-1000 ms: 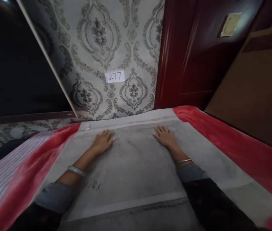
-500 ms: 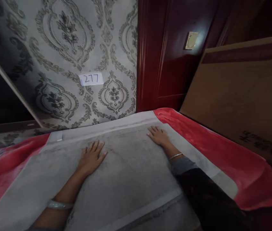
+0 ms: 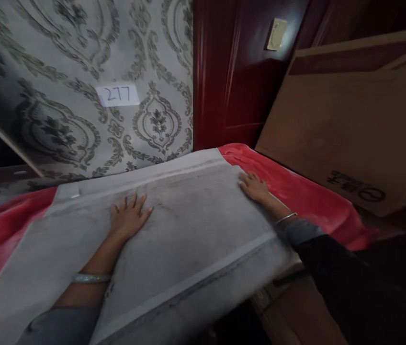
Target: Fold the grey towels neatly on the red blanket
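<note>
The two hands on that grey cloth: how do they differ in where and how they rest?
The left hand lies flat in the middle of the grey cloth, fingers spread; the right hand sits at the cloth's right edge, beside the red blanket. The left wrist wears a broad bangle, the right a thin one. Both rest palm down.

Head view, forward-down, near bed

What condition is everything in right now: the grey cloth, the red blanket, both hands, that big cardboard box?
Grey rectangular towel: spread flat over the blanket, smudged.
Red plush blanket: lying under the towel, showing on both sides.
Left hand: open, palm down on the towel.
Right hand: open, resting at the towel's right edge.
Large brown cardboard box: tilted, closed.
White paper label "277": stuck on the patterned wallpaper.
</note>
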The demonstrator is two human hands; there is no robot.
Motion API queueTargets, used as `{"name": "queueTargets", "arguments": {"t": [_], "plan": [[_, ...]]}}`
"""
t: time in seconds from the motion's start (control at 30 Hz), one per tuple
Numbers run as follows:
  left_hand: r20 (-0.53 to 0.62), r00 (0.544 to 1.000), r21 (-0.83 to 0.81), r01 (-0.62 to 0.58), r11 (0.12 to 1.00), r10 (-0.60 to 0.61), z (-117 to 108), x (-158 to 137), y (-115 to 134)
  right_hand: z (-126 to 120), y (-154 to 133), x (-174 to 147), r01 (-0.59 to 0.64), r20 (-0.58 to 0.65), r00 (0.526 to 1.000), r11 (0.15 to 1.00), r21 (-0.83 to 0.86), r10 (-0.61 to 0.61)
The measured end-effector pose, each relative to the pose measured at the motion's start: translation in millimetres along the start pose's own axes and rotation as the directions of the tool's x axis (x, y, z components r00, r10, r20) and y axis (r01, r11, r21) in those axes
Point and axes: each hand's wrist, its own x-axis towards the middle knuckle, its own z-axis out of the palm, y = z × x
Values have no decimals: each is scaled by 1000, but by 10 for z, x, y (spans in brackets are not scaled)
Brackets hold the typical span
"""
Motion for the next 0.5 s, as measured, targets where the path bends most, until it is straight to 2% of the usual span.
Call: {"name": "queueTargets", "arguments": {"t": [0.1,0.17,0.33,0.5], "plan": [[-35,999,-29,-20,999,19,32,23,-8,149,-149,-406,203,-35,978,979,-22,-204],[-69,997,-58,-41,997,37,45,25,-12,223,-138,-635,250,-36,967,967,-47,-252],[-67,995,-86,-79,993,74,20,-5,-28,152,257,-912,45,-19,999,994,-103,-47],[17,990,-25,-143,989,143,-8,-180,-104,63,532,-1040,-35,-10,999,995,-98,34]]}}
